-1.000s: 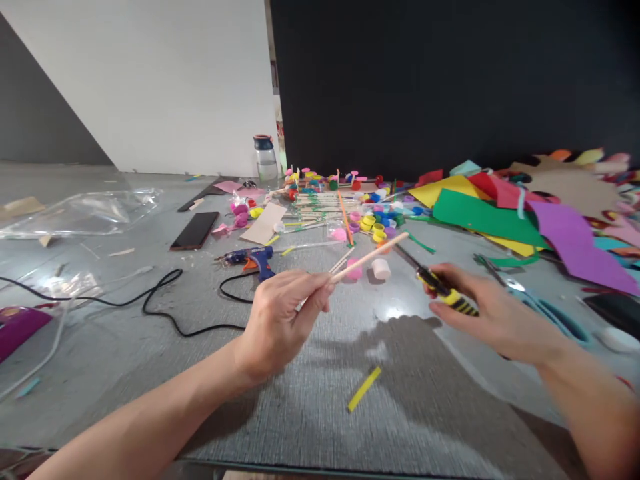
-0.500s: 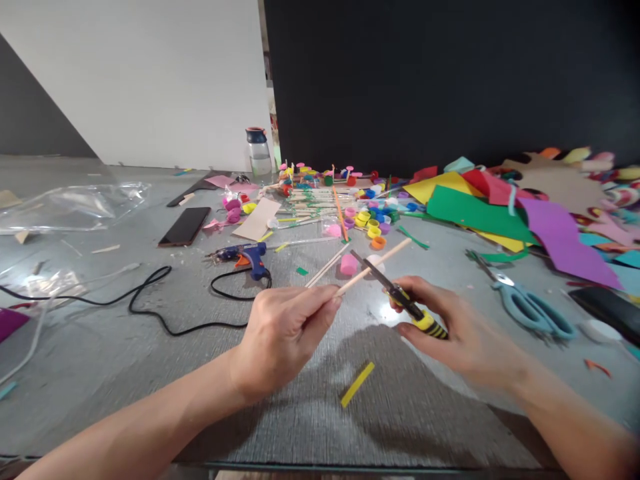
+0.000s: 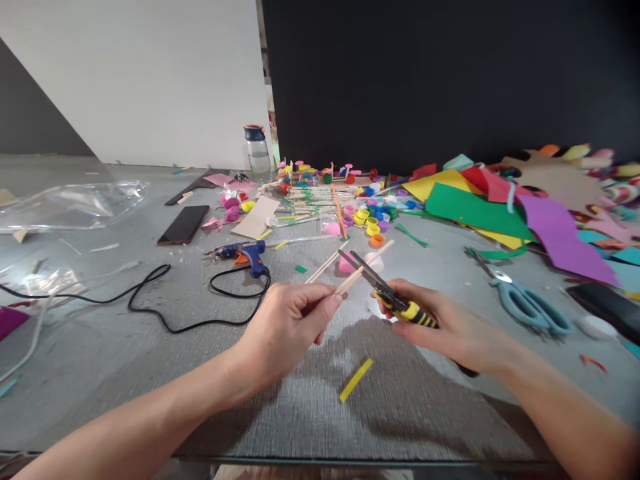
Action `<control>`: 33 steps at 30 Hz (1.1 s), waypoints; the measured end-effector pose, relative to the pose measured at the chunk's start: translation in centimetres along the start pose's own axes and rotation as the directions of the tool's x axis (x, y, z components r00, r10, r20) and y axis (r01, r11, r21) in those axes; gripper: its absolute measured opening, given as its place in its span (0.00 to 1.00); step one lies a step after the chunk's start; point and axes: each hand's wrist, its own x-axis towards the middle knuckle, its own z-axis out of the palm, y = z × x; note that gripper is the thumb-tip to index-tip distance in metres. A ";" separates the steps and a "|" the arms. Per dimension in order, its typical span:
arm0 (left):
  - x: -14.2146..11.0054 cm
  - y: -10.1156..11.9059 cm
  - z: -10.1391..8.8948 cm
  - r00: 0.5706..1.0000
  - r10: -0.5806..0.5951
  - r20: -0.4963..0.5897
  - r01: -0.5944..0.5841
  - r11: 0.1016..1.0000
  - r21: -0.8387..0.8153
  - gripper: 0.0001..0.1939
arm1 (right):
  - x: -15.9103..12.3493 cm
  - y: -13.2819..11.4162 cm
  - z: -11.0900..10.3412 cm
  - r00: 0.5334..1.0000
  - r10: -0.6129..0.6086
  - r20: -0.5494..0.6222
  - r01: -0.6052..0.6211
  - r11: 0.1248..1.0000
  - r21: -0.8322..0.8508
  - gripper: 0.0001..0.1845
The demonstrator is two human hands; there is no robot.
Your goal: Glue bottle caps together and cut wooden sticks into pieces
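Left grip (image 3: pixel 285 327) around thin pale stick (image 3: pixel 364 266)

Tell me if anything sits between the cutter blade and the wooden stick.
Nothing visible does. The left hand pinches the wooden stick in the air, and the cutter in the right hand already crosses it near the middle. The pink cap lies on the table behind them.

Yellow-and-black striped cutter handle (image 3: pixel 417 314), pale wooden stick (image 3: pixel 363 265) (blue glue gun (image 3: pixel 245 253) behind).
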 end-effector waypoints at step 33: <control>0.4 0.6 0.5 0.996 0.070 -0.059 -0.060 0.986 0.154 0.19 | 0.3 -0.3 0.1 0.999 0.023 0.026 -0.024 0.999 0.047 0.26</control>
